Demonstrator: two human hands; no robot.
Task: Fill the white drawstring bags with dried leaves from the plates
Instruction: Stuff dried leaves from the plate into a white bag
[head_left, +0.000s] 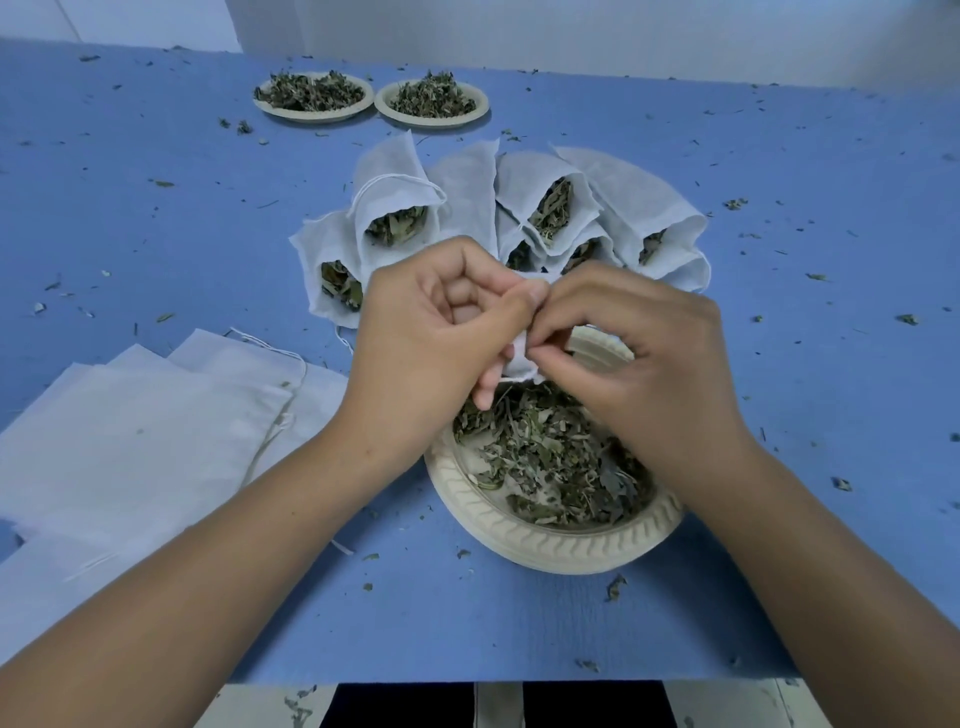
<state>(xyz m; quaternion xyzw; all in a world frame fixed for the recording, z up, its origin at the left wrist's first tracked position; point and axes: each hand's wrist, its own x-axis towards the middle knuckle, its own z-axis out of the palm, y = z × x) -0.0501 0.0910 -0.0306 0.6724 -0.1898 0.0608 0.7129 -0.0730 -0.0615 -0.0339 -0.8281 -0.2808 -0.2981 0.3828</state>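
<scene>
Between left hand (431, 322) and right hand (639, 353), both pinching it with curled fingers: small white drawstring bag (522, 358), just above near plate (545, 545) of dried leaves (550, 457). Beyond the grip: filled bags (395, 208) fanned out, then two far plates (314, 117); left of it, flat empty bags (130, 441). Underneath all: blue table (156, 234) strewn with leaf crumbs, pale wall (571, 36) behind.

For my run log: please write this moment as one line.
left hand: pinches bag | right hand: pinches bag | bag: over plate
</scene>
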